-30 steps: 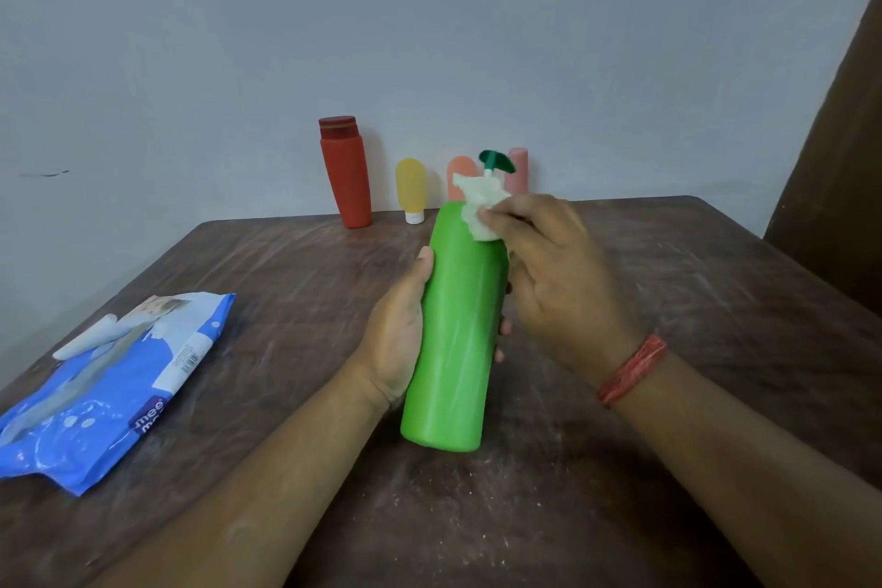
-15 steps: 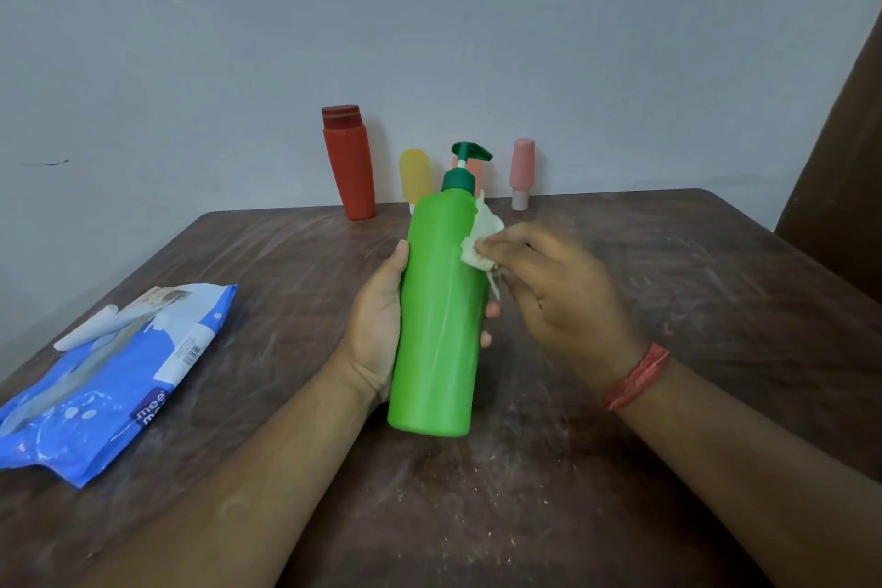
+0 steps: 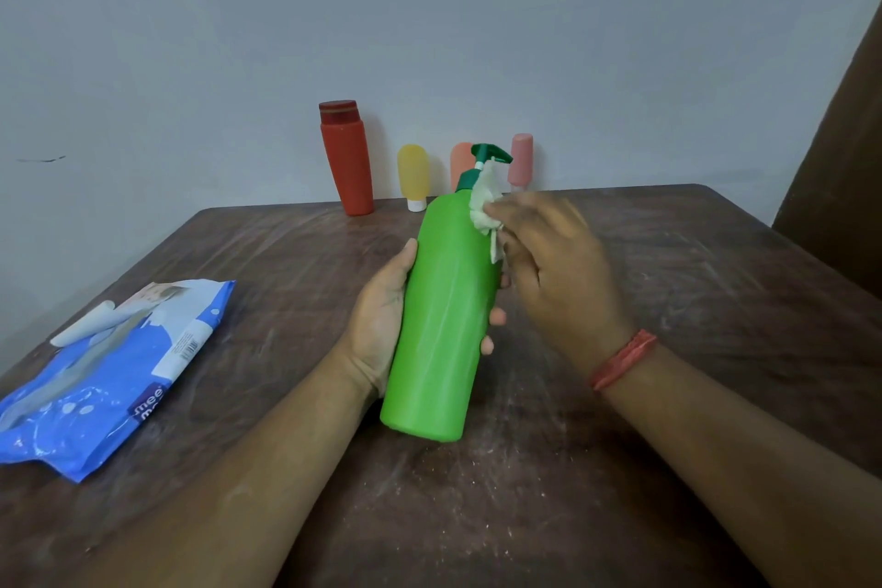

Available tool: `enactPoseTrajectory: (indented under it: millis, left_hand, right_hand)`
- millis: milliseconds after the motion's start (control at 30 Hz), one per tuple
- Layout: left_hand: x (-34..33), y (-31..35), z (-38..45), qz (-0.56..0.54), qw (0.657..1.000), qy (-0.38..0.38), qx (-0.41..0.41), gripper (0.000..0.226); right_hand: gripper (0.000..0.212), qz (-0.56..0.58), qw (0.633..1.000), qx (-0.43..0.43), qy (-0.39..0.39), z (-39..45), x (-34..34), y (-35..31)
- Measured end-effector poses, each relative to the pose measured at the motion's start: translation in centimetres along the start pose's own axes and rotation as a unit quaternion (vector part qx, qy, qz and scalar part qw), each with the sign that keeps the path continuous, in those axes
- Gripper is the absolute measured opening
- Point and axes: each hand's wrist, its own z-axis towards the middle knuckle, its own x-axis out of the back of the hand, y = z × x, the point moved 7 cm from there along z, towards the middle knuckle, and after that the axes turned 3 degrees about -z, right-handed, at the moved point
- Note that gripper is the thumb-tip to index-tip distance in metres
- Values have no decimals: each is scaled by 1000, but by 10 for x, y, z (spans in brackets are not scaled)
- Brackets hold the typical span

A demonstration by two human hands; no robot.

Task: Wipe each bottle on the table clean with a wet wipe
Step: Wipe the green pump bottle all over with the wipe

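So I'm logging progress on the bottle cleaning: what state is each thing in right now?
Green plastic pump bottle: tilted, gripped by left hand.
Crumpled white wet wipe: pinched by right hand, pressed at the bottle's shoulder.
Red plastic bottle: upright, capped.
Yellow tube: standing on its white cap.
Pink tube: upright.
Blue wipes pack: lying flat; flap state unclear.
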Motion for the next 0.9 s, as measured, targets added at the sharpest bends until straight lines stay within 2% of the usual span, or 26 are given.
enactPoseTrajectory:
  millis: [133, 233, 333, 467, 633, 733, 800, 833, 900]
  left_hand:
    - [3, 5, 1, -1, 1000, 10, -16, 72]
    - [1, 1, 2, -1, 1000, 0, -9, 71]
    - [2, -1, 2, -7, 1000, -2, -2, 71]
    - [4, 2, 3, -6, 1000, 5, -12, 70]
    - [3, 1, 3, -4, 1000, -1, -13, 70]
    - [4, 3, 3, -8, 1000, 8, -21, 71]
    - [7, 5, 2, -7, 1000, 17, -24, 70]
    - [7, 5, 2, -3, 1000, 17, -24, 70]
    - [5, 3, 3, 0, 1000, 8, -13, 71]
  right_hand:
    - [28, -16, 993, 98, -69, -19, -7, -19]
    - [21, -37, 998, 42, -25, -3, -2, -5]
    - [20, -2, 1000, 13, -3, -4, 0, -4]
    - [21, -13, 992, 114, -59, -18, -7, -21]
    - [19, 23, 1000, 1, -8, -1, -2, 0]
    - [28, 39, 994, 82, -61, -20, -13, -21]
    - [36, -11, 984, 148, -102, -22, -18, -22]
    - [38, -26, 984, 142, -106, -16, -19, -14]
    - [35, -27, 993, 66, -95, 0, -18, 10]
